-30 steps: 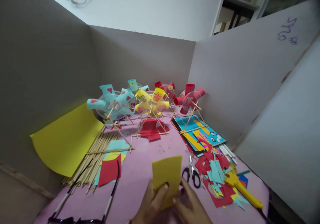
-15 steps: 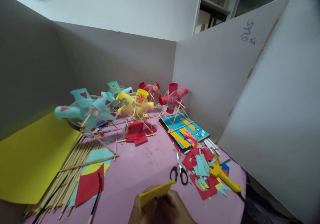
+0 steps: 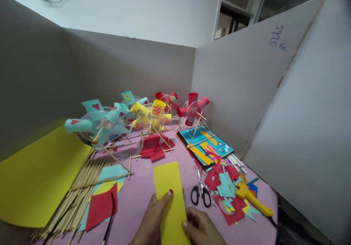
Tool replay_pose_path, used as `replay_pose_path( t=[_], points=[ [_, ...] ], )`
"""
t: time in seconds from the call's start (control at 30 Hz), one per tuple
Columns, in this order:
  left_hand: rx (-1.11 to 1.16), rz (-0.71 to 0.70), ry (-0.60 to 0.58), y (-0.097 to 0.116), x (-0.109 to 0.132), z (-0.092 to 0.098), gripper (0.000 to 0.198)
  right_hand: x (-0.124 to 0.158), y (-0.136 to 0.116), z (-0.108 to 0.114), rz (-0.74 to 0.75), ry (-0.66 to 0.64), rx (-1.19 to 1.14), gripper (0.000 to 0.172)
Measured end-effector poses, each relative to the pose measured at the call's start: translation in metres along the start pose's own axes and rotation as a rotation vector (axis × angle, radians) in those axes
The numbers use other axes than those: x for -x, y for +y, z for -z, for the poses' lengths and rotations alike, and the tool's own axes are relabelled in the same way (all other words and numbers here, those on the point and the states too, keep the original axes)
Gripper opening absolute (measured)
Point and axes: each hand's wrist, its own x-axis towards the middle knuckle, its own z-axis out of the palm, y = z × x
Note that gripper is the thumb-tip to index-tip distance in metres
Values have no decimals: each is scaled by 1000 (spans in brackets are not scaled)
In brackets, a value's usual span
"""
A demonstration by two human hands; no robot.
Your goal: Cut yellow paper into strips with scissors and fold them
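Observation:
A yellow paper strip [image 3: 170, 186] stands raised over the near edge of the table, its broad face toward me. My left hand [image 3: 153, 215] grips it from the left, thumb pressed flat on the front. On the right edge, my right hand [image 3: 201, 225] pinches the strip lower down with curled fingers. Black-handled scissors [image 3: 200, 192] lie just beyond my right hand, blades pointing away. Right of them spreads a heap of red, blue and yellow paper scraps [image 3: 225, 184].
Paper pinwheels on stick stands, blue [image 3: 94, 122], yellow [image 3: 150, 115] and red [image 3: 193, 108], fill the back. Bamboo sticks [image 3: 79, 186] and a large yellow sheet [image 3: 38, 179] lie left. A yellow glue gun [image 3: 253, 199] rests right, near booklets [image 3: 208, 139]. Grey panels [image 3: 131, 62] enclose the pink table [image 3: 142, 194].
The yellow paper, seen nearly edge-on and low between both hands before, now stands upright with its long face showing. My hands have spread to its two sides. The view shifted slightly.

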Motion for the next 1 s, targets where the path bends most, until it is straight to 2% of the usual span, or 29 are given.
replay_pose_path(
  t=[0.03,0.1,0.17,0.23,0.4,0.57,0.67,0.83,0.9,1.0],
  points=[
    [6,12,-1,-1,-2,3,38,-1,-3,10,46,65,127,35],
    [6,36,-21,-4,-7,8,36,-5,-8,32,37,300,575,35],
    [28,77,-38,-7,-11,13,33,-11,-9,49,-9,373,752,35],
    [59,116,-33,-11,-14,18,30,-17,-6,56,-53,395,868,37],
    [70,141,-21,-15,-18,23,31,-30,-2,44,-158,445,1093,45],
    [31,127,-20,-14,-15,21,34,-36,-3,36,-186,452,1172,37],
    [11,121,-43,-14,-14,22,31,-34,-3,37,-170,444,1140,32],
    [19,116,-88,-14,-14,27,25,-21,7,50,-125,499,968,36],
    [24,121,-103,-12,-11,29,26,-12,14,59,-65,526,693,40],
    [5,127,-95,-6,-2,28,27,1,22,71,-3,498,8,53]
  ],
)
